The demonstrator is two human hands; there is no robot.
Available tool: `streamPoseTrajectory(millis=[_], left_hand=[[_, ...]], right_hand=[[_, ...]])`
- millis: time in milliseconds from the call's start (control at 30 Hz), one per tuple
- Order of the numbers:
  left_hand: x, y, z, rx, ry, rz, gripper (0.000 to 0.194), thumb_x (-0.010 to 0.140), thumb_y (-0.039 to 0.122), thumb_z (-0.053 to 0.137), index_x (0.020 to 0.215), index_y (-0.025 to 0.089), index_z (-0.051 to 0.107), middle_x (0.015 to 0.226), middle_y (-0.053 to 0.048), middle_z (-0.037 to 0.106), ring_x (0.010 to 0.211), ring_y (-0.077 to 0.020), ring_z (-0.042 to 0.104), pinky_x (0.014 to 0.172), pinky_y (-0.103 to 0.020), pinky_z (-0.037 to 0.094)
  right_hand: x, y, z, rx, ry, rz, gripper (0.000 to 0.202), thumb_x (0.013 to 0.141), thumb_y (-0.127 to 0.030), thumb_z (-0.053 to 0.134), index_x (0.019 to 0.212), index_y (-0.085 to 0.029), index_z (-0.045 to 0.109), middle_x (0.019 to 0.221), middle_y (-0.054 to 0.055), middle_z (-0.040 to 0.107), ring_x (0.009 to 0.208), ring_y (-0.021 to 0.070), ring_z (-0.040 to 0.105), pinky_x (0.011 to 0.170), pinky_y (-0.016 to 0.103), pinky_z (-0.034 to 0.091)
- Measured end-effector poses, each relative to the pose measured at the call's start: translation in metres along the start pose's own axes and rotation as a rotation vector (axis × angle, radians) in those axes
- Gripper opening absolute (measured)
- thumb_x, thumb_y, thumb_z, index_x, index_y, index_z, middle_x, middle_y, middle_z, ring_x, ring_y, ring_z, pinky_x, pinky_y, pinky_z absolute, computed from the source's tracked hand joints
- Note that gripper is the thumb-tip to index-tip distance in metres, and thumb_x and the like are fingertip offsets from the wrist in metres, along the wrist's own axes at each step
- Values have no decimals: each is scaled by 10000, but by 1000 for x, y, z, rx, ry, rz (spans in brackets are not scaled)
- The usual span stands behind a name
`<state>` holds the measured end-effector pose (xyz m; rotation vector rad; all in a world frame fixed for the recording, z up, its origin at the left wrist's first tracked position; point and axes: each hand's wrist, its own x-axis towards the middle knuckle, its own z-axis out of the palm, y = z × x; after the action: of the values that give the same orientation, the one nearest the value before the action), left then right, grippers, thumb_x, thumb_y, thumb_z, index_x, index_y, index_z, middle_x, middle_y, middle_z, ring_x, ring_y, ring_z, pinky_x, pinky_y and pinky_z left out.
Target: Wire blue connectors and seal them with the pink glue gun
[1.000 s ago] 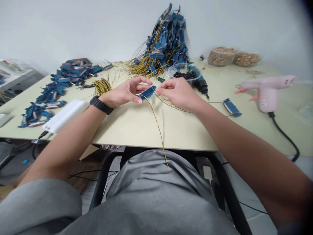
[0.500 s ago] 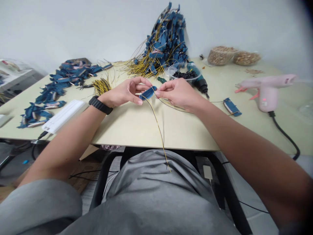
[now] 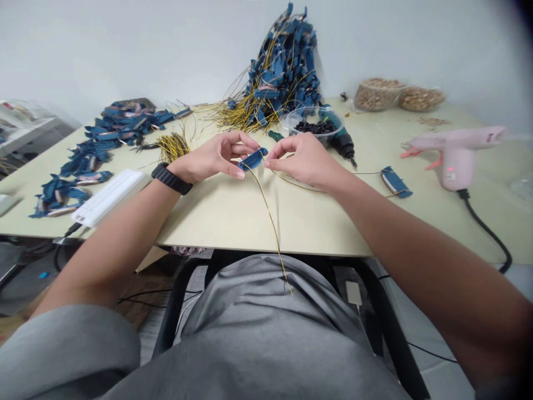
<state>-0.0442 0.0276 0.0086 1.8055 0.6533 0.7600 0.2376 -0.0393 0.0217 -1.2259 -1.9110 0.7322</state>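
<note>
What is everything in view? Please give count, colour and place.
Table: 1, pale yellow, centre
Held piece: 1, blue, centre
Hanging wires: about 2, yellow and black, below it
Separate piece: 1, blue, right
Wired pile: many pieces, blue and yellow, back
Loose pieces: many, blue, left
Wire bundle: 1, yellow and black, centre left
Tub: 1, clear with black bits, back
Drill-like tool: 1, teal and black, beside tub
Glue gun: 1, pink, right
Bags: 2, tan-filled, back right
Oblong device: 1, white, left
Pliers: 1, black, by wire bundle
Side table: 1, white, far left
Chair: 1, black, below
Wristwatch: 1, black, left of centre
Shirt: 1, grey, bottom
Left hand: 1, bare, around held piece
Right hand: 1, bare, beside held piece
</note>
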Motion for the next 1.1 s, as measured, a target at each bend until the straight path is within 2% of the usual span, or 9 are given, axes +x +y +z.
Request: streamPoseTrajectory(millis=[233, 400, 567, 700, 767, 833, 900, 1000, 1100], left_hand=[[-1, 3, 2, 8, -1, -6, 830, 481, 493, 1292, 1169, 285, 878, 1251, -35, 885, 1245, -242, 853, 1118, -393, 646], [-5, 7, 4, -117, -27, -28, 788, 575, 500, 1259, 1228, 273, 880, 1252, -61, 902, 1174, -256, 851, 945, -363, 656], [-8, 11, 6, -282, -23, -110, 752, 608, 452, 1248, 1245, 293, 881, 1395, -31, 908, 1197, -205, 792, 891, -278, 617], [-9, 8, 4, -315, -15, -120, 783, 604, 479, 1255, 1273, 297, 890, 1448, -33, 904, 1297, -228, 779, 949, -289, 633], [-9, 5, 2, -309, -36, -130, 754, 639, 446, 1248, 1298, 312, 906, 1474, -31, 896, 1330, -246, 768, 954, -304, 639], [-9, 1, 1, -287, -72, -126, 701, 705, 423, 1222, 1333, 345, 918, 1501, -12, 887, 1338, -255, 755, 984, -333, 645], [-8, -2, -1, -280, -101, -113, 672, 739, 414, 1207, 1350, 365, 932, 1509, -6, 884, 1280, -243, 751, 955, -334, 644], [-7, -4, -1, -283, -115, -103, 632, 755, 421, 1203, 1333, 383, 951, 1492, 19, 884, 1203, -202, 737, 909, -295, 640], [-6, -5, 0, -291, -141, -91, 647, 741, 424, 1208, 1335, 398, 953, 1457, 38, 902, 1195, -191, 759, 940, -291, 652]], right_hand=[[1, 0, -3, -35, -19, -1, 173, 940, -323, 984, 885, -231, 848, 941, 88, 839, 959, 286, 737, 910, 440, 576], [-3, -27, -22, -154, 124, -10, 252, 1007, -233, 936, 815, -225, 773, 876, 67, 802, 879, 238, 669, 883, 419, 523], [-77, -47, -56, -293, 441, -209, 296, 1135, -317, 757, 849, -243, 756, 787, 37, 711, 715, 202, 548, 745, 424, 427], [-167, -13, -82, -596, 604, -107, 196, 1094, -361, 740, 922, -288, 796, 732, 49, 756, 655, 234, 643, 656, 449, 423], [-203, 14, -100, -715, 662, 13, 87, 1013, -301, 761, 945, -336, 805, 775, 60, 819, 681, 272, 745, 647, 465, 456], [-227, 40, -122, -781, 767, 194, 99, 947, -318, 781, 859, -352, 751, 691, 61, 758, 651, 300, 725, 642, 488, 475], [-237, 62, -143, -802, 867, 354, 230, 825, -344, 817, 716, -342, 615, 608, 67, 635, 559, 285, 577, 636, 531, 431], [-229, 83, -168, -811, 945, 423, 285, 668, -359, 834, 694, -351, 550, 703, 85, 595, 649, 284, 491, 756, 598, 390], [-202, 91, -181, -739, 757, 565, 340, 693, -308, 932, 808, -353, 615, 810, 91, 666, 746, 293, 572, 815, 568, 433]])
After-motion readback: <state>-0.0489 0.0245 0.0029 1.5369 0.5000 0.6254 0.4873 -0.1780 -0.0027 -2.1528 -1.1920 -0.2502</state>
